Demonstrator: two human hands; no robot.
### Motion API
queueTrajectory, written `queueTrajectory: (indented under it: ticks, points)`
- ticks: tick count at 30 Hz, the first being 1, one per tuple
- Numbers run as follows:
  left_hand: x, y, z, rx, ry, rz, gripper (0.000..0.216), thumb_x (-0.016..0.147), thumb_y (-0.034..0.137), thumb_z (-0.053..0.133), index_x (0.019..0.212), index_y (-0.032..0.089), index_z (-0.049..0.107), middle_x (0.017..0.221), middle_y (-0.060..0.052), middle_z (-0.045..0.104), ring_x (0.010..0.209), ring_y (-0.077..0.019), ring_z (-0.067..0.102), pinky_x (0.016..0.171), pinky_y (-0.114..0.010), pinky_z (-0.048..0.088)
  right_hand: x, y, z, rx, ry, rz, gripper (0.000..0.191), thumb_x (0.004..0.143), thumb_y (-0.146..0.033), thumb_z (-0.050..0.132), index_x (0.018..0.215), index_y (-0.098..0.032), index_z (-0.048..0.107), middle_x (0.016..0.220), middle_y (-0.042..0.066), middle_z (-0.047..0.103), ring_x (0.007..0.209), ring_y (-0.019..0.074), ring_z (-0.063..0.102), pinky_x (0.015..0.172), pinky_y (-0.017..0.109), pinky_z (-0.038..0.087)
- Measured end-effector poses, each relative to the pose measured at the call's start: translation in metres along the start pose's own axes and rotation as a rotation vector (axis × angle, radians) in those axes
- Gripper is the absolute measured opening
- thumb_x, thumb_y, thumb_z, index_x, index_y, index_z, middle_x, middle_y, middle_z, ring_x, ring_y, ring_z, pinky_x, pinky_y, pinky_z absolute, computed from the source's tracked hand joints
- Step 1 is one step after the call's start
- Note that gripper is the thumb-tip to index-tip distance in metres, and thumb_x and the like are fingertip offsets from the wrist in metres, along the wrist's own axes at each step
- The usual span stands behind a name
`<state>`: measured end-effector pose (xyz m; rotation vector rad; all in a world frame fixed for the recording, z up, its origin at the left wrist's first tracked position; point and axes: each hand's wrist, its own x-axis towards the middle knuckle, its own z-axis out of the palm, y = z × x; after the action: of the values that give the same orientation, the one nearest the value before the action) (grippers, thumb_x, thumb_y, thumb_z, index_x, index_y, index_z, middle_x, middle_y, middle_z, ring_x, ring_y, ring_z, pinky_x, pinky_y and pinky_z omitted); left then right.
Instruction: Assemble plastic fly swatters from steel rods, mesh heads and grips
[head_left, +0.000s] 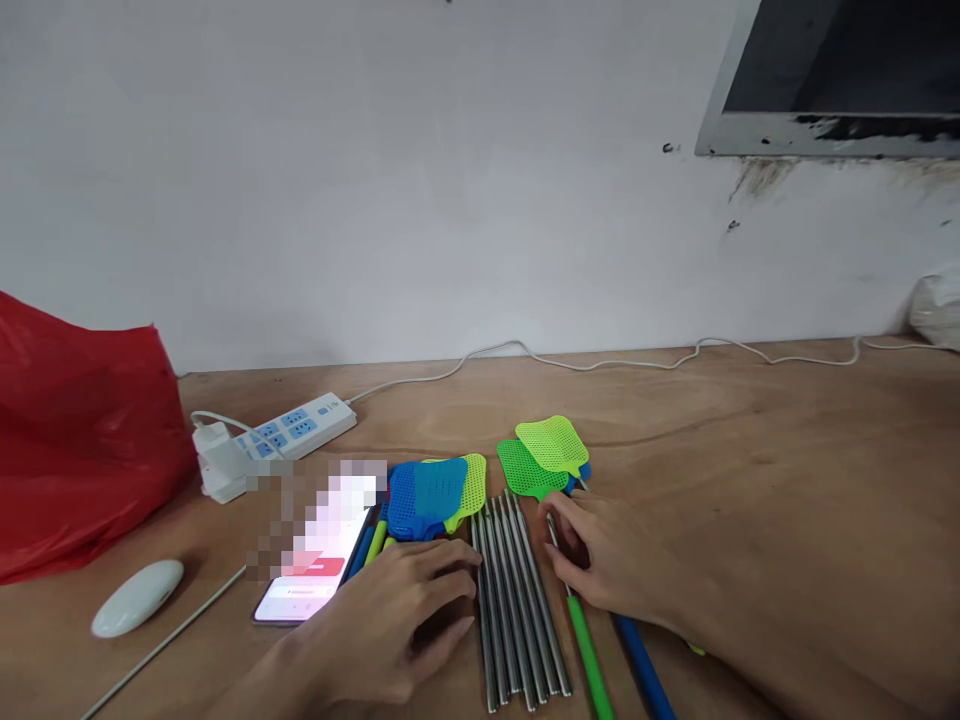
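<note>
Several slim metal rods (pixel 517 600) lie side by side on the wooden table, pointing away from me. My left hand (pixel 409 610) is at their left side, fingers curved and apart, with fingertips at the outermost rod. On the other side, my right hand (pixel 592 550) rests with thumb and forefinger apart. Between those fingers passes the thin metal shaft of a fly swatter with a green handle (pixel 589 655). Beyond it are a green swatter head (pixel 532 468) and a yellow-green one (pixel 555 445). Blue swatter heads (pixel 427 498) overlap another yellow-green head (pixel 474 485) beyond my left hand.
A lit phone (pixel 319 570) lies left of my left hand, near a white mouse (pixel 139 598). Farther back are a white power strip (pixel 300 425) and a red bag (pixel 82 440). A white cable (pixel 600 366) runs along the wall. A blue handle (pixel 643 665) lies by my right wrist.
</note>
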<state>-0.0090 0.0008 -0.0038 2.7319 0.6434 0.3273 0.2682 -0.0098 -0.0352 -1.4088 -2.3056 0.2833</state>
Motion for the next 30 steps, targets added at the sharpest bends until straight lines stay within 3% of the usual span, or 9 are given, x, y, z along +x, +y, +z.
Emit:
queueTrajectory:
  ticks: [7,12,19,24,30]
  points:
    - [-0.0014,-0.0002,-0.0005,0.025,-0.008,-0.021,0.013,0.092,0.018,0.053,0.099,0.022,0.063,0.124,-0.008,0.067,0.105,-0.0254,0.068,0.087,-0.037,0.053,0.0028,0.0044,0.0068,0.156,0.117,0.071,0.023,0.068,-0.008,0.057,0.086,-0.023,0.057,0.057,-0.006,0.048,0.06,0.0171,0.052,0.059,0.029,0.033]
    - [-0.0023,-0.001,0.0006,-0.008,-0.018,-0.027,0.017,0.092,0.018,0.052,0.103,0.023,0.063,0.129,-0.009,0.066,0.111,-0.0259,0.067,0.089,-0.038,0.053,0.0031,0.005,0.0101,0.276,0.183,0.082,0.016,0.075,-0.012,0.054,0.086,-0.024,0.052,0.058,-0.008,0.043,0.051,0.0128,0.046,0.053,0.026,0.035]
    - [-0.0032,-0.0028,0.0014,-0.022,-0.053,-0.042,0.019,0.093,0.019,0.052,0.107,0.023,0.063,0.135,-0.01,0.064,0.119,-0.0266,0.064,0.093,-0.04,0.053,0.0053,0.0029,0.0076,0.664,0.263,0.144,0.015,0.077,-0.014,0.053,0.088,-0.024,0.055,0.065,-0.007,0.04,0.051,0.0106,0.04,0.049,0.023,0.031]
    - [-0.0025,0.0005,-0.0031,-0.037,-0.084,-0.063,0.019,0.093,0.018,0.052,0.107,0.024,0.063,0.135,-0.008,0.06,0.117,-0.0258,0.063,0.093,-0.037,0.052,0.0053,0.0075,0.0089,0.545,0.276,0.126,0.017,0.077,-0.011,0.047,0.084,-0.023,0.058,0.065,-0.006,0.042,0.052,0.011,0.041,0.05,0.023,0.032]
    - [-0.001,0.0029,-0.0057,-0.064,-0.092,-0.072,0.021,0.091,0.017,0.053,0.107,0.025,0.063,0.118,-0.005,0.063,0.105,-0.0237,0.065,0.086,-0.036,0.052,0.0046,0.008,0.0098,0.18,0.197,0.066,0.015,0.078,-0.01,0.053,0.084,-0.021,0.06,0.063,-0.005,0.049,0.056,0.0136,0.048,0.057,0.026,0.034]
